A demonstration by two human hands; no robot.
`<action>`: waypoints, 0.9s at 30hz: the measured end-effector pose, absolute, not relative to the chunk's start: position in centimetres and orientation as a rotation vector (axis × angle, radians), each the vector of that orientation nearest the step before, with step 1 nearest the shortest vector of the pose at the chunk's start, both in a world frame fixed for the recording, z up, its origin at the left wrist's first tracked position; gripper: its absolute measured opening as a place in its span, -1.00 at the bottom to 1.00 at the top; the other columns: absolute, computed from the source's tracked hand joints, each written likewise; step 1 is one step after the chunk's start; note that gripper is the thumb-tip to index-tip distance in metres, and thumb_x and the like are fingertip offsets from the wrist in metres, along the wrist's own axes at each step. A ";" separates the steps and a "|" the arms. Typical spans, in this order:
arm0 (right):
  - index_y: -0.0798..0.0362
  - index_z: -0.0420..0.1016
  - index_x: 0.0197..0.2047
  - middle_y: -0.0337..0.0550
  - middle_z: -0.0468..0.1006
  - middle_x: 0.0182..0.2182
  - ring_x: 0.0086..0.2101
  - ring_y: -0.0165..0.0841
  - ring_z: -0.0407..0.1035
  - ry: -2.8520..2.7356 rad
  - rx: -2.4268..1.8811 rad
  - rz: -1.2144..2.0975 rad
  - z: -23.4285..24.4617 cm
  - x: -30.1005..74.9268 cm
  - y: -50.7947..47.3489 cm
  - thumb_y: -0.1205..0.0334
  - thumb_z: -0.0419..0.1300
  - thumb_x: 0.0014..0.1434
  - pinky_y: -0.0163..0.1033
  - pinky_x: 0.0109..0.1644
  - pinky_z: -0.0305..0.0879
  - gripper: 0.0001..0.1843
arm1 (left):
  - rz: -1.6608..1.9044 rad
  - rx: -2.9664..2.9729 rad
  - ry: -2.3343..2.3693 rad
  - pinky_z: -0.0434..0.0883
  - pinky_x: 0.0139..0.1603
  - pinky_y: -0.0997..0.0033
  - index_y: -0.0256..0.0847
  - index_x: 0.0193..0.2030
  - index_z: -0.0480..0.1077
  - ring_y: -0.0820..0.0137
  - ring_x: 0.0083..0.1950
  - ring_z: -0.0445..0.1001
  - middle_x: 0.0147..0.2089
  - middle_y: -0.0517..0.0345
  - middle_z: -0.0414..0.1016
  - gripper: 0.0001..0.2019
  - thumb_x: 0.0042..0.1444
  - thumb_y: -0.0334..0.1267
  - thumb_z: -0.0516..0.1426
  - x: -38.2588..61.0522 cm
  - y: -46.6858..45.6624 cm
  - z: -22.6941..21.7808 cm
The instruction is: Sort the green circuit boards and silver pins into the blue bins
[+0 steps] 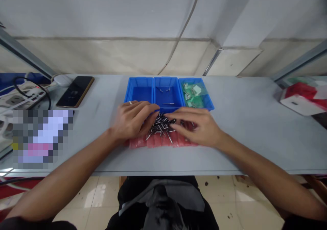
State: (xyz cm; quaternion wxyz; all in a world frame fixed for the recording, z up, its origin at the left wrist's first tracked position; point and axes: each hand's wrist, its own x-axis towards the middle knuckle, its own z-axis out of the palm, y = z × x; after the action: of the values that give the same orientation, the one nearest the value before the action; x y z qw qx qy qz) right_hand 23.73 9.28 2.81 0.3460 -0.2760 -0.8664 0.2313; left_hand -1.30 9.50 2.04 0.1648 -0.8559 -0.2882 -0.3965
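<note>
1. Head view, hands: the left hand (pixel 131 120) and right hand (pixel 196 127) were open, fingers slightly curved, on either side of and touching a heap of metal pins (pixel 160 128). No firm grip was observed.
2. The heap lay on red plastic sleeves (pixel 139 142), just in front of a blue three-compartment bin (pixel 139 90).
3. The middle compartment held a few loose pins (pixel 168 103); the right compartment held green-and-white packets (pixel 194 95).
4. A smartphone (pixel 75 91) lay to the left on the grey table (pixel 255 138).
</note>
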 end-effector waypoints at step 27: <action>-0.02 0.63 -0.21 -0.21 0.66 -0.32 -0.41 -0.42 0.52 -1.809 -0.748 0.846 3.5 23.4 8.5 0.27 0.35 0.19 -0.28 -0.34 0.50 -0.92 | -1.075 -2.477 -0.652 0.35 -0.40 0.47 -0.22 -0.08 0.38 0.51 -0.40 0.52 -0.34 0.24 0.57 -0.85 0.26 -0.26 0.21 -1.0 9.5 2.1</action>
State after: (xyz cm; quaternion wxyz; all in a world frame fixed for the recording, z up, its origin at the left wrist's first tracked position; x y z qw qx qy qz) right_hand 23.38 8.46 3.49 0.4837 -0.3070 -0.7425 0.3472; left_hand -1.00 9.50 2.06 0.1810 -0.8770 -0.2310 -0.3805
